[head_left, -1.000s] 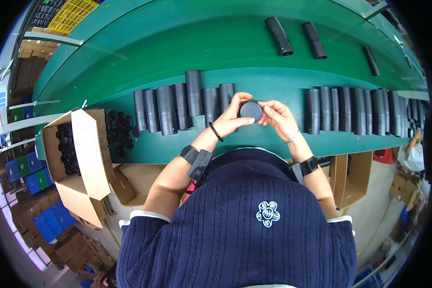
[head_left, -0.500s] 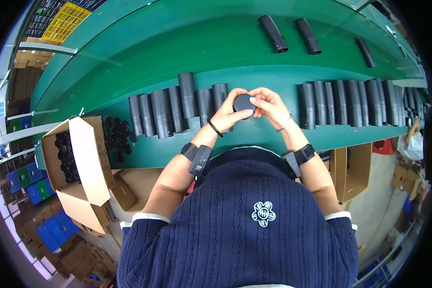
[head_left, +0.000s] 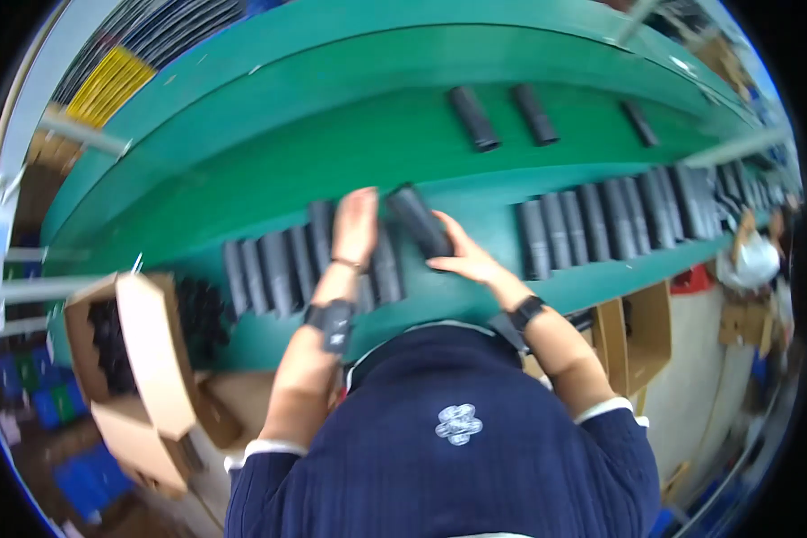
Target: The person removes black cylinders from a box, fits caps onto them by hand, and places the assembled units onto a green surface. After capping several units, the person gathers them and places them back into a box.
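A black tube (head_left: 420, 222) sits between a worker's two hands over a green surface (head_left: 491, 199), its long axis slanting from far left to near right. The right hand (head_left: 465, 254) is nearer, thumb and fingers gripping the tube's near, right side. The left hand (head_left: 356, 229), blurred, is apart from the tube on its left, fingers straight, nothing visible in its grasp. Whether the tube clears the surface cannot be told. Similar tubes line up in a left row (head_left: 278, 273) and a right row (head_left: 620, 220) on either side of it.

Bright, even light covers the green bench (head_left: 486, 202), dimmer at near left; motion blur smears the left hand (head_left: 354, 229) and dark tubes (head_left: 278, 273); fisheye distortion curves straight edges outward
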Available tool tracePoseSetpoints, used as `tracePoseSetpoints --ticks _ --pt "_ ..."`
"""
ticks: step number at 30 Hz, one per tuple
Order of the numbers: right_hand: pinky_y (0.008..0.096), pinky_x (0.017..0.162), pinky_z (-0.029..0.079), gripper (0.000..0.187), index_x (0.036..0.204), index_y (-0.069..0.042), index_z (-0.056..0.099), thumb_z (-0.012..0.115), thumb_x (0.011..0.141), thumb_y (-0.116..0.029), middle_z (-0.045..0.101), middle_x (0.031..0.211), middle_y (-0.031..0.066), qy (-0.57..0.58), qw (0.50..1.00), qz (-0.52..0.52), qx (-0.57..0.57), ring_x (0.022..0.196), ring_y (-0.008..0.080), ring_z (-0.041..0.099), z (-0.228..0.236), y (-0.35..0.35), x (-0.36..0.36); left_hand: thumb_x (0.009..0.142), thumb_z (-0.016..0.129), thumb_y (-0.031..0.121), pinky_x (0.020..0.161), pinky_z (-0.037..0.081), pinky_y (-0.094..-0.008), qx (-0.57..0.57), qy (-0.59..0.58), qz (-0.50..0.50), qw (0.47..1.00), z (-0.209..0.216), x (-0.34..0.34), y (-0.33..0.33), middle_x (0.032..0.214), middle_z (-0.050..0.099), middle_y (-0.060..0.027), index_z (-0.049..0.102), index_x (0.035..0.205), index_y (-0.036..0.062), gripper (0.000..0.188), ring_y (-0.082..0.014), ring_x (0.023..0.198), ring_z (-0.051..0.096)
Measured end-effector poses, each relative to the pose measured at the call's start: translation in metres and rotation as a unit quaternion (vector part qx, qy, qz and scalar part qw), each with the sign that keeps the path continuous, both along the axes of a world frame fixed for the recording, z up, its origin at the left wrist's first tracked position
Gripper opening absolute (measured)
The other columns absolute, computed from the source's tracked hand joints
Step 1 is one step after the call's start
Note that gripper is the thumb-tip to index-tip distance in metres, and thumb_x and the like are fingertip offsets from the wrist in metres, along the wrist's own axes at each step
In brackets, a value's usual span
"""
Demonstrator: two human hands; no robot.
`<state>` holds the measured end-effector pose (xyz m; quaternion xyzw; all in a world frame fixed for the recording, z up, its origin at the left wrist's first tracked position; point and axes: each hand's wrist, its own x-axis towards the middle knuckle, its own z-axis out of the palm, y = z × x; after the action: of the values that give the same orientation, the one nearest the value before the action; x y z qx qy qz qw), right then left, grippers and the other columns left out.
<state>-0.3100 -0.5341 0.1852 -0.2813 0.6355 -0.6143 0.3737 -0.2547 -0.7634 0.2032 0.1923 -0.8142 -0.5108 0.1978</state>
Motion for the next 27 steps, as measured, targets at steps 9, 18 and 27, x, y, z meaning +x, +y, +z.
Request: tracePoseSetpoints --ticks 9,18,27 --pt "0.0479 0.093 0.04 0.063 0.129 -0.021 0.034 0.069 0.077 -0.018 0.047 0.122 0.0236 0.211 0.917 -0.197 0.276 0.114 0.0405 0.047 0.014 -0.101 -0.123 0.077 0.061 0.054 0.103 0.02 -0.0572 -0.44 -0.429 0.048 0.787 -0.018 0.0 -0.08 0.127 0.048 -0.0194 0.06 0.114 0.011 0.057 -0.0335 0.123 0.037" --pt "0.0442 0.098 0.039 0.054 0.126 -0.014 0.05 0.066 0.074 -0.012 0.043 0.129 0.0199 0.373 0.875 -0.201 0.234 0.117 0.0378 0.042 0.004 -0.086 -0.105 0.078 0.07 0.023 0.096 0.039 -0.0463 -0.278 -0.117 0.03 0.953 0.006 0.037 -0.083 0.111 0.055 -0.0181 0.055 0.108 0.0031 0.039 -0.0358 0.107 0.052" --pt "0.032 0.083 0.048 0.046 0.127 -0.01 0.052 0.064 0.085 -0.025 0.056 0.109 0.0094 0.127 0.991 -0.01 -0.048 0.098 0.0178 0.055 0.06 -0.061 0.007 0.062 0.081 0.011 0.095 0.043 -0.0345 -0.183 0.0 -0.094 0.979 0.15 0.07 -0.032 0.126 0.044 -0.0134 0.054 0.112 -0.0005 0.058 -0.0258 0.113 0.048"
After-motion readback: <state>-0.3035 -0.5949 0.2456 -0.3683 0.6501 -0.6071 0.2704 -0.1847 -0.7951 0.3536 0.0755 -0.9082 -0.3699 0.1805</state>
